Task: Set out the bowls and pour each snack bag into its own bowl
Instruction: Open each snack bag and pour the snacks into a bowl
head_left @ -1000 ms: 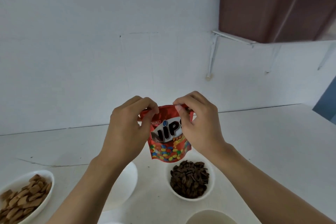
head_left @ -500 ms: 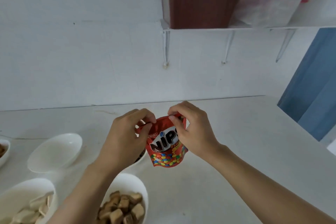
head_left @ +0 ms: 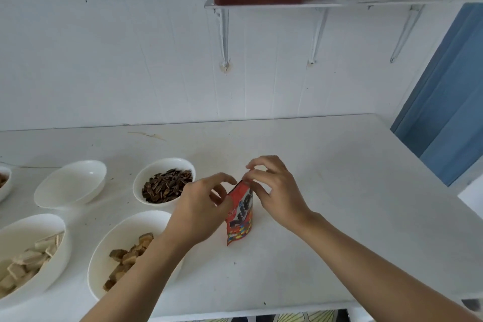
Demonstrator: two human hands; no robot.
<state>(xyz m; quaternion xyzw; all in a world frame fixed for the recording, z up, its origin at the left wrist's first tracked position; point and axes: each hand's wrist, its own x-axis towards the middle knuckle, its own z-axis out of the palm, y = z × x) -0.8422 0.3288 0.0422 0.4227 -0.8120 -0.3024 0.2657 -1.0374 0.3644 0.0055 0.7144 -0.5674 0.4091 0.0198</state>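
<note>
Left of the work: wafer bowl [head_left: 34, 251], empty bowl [head_left: 70, 183], biscuit bowl [head_left: 125, 253] and sunflower-seed bowl [head_left: 163, 184], all on the white counter [head_left: 339, 191]. Left hand [head_left: 201, 206] pinches the red Nips bag's [head_left: 240, 214] left edge; right hand [head_left: 274, 191] pinches its top corner. The bag has come down from chest height to near the counter, whether touching is unclear, still unopened. Likely tearing next; the empty bowl sits well apart.

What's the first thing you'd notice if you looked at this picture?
The bright red snack bag stands out in the middle of the white table, pinched at its top by the left hand and right hand. To its left sit white bowls; one is an empty bowl, and the sunflower seed bowl is full.
</note>
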